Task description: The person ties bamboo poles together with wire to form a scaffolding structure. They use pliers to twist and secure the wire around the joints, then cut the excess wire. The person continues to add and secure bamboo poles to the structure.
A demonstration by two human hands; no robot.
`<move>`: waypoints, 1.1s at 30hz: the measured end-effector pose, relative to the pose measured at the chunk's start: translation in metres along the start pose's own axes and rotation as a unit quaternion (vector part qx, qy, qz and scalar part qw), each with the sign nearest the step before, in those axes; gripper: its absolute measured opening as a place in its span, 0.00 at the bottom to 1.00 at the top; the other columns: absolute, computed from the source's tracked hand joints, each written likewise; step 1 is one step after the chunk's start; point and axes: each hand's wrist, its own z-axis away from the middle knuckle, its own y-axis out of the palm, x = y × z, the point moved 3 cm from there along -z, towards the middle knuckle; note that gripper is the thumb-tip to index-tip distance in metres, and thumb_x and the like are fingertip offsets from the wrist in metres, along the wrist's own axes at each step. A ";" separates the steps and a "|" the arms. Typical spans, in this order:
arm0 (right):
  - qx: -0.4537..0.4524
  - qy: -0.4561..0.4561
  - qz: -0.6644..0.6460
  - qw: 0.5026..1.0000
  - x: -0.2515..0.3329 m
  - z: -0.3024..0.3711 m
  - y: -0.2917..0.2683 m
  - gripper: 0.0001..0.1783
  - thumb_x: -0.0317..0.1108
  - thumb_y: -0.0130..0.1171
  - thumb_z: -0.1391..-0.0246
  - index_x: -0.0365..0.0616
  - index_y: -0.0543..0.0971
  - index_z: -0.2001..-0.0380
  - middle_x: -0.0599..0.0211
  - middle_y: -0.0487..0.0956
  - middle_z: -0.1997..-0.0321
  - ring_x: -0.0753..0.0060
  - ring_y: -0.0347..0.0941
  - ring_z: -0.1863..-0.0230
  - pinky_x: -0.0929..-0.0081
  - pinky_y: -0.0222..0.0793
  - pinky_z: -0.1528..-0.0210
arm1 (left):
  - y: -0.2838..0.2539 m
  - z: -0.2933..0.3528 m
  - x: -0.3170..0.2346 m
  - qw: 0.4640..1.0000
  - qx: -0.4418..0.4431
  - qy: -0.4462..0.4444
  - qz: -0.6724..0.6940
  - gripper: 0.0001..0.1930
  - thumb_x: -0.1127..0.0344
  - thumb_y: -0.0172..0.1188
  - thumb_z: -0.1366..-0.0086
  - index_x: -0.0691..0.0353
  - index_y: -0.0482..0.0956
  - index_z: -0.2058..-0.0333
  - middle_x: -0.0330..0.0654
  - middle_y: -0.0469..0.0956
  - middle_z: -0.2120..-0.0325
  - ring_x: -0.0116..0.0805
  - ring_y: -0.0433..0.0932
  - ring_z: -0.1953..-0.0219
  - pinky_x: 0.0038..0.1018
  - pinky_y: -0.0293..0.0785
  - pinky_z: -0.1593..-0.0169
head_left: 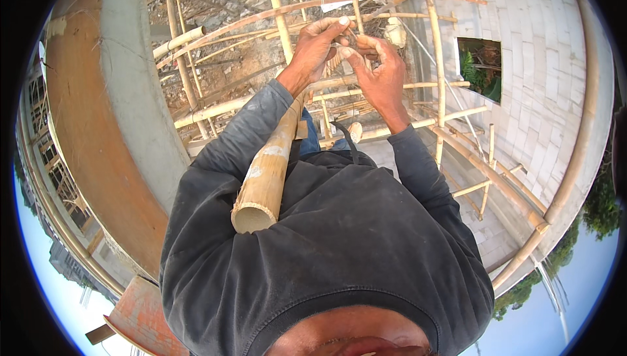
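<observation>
My left hand and my right hand are raised close together in front of me, fingertips nearly meeting. Thumb and fingers of each are pinched together. Something thin and dark seems to run between them, too small to name. A thick bamboo pole stands between my arms, its cut hollow end tilted against my chest. Behind my hands passes a long curved bamboo strip. An upright bamboo pole rises just beyond my left hand.
Bamboo scaffolding poles cross on several levels around me. A pale block wall with a square opening stands to the right. On the left runs a concrete beam beside a brown board. Rubble ground lies far below.
</observation>
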 end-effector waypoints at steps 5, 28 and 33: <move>-0.036 0.064 -0.072 0.995 -0.005 -0.002 0.010 0.13 0.36 0.73 0.41 0.36 0.88 0.59 0.56 0.88 0.63 0.70 0.82 0.67 0.69 0.75 0.64 | 0.005 0.005 -0.009 0.995 0.012 0.085 -0.054 0.15 0.55 0.62 0.24 0.61 0.85 0.53 0.36 0.84 0.68 0.20 0.76 0.69 0.21 0.72 0.69; 0.113 0.096 0.109 0.983 0.028 -0.017 -0.015 0.08 0.34 0.70 0.46 0.40 0.85 0.69 0.56 0.85 0.65 0.55 0.83 0.66 0.60 0.76 0.62 | -0.009 0.000 -0.005 0.887 -0.024 0.245 -0.390 0.25 0.50 0.52 0.21 0.73 0.80 0.59 0.54 0.77 0.73 0.42 0.79 0.68 0.45 0.79 0.56; 0.082 0.023 0.097 0.992 0.014 -0.028 -0.026 0.05 0.30 0.69 0.44 0.42 0.88 0.64 0.58 0.86 0.63 0.55 0.83 0.64 0.61 0.76 0.61 | -0.009 -0.001 -0.006 0.883 0.026 0.243 -0.401 0.25 0.47 0.53 0.21 0.69 0.80 0.57 0.46 0.75 0.75 0.37 0.76 0.69 0.41 0.73 0.62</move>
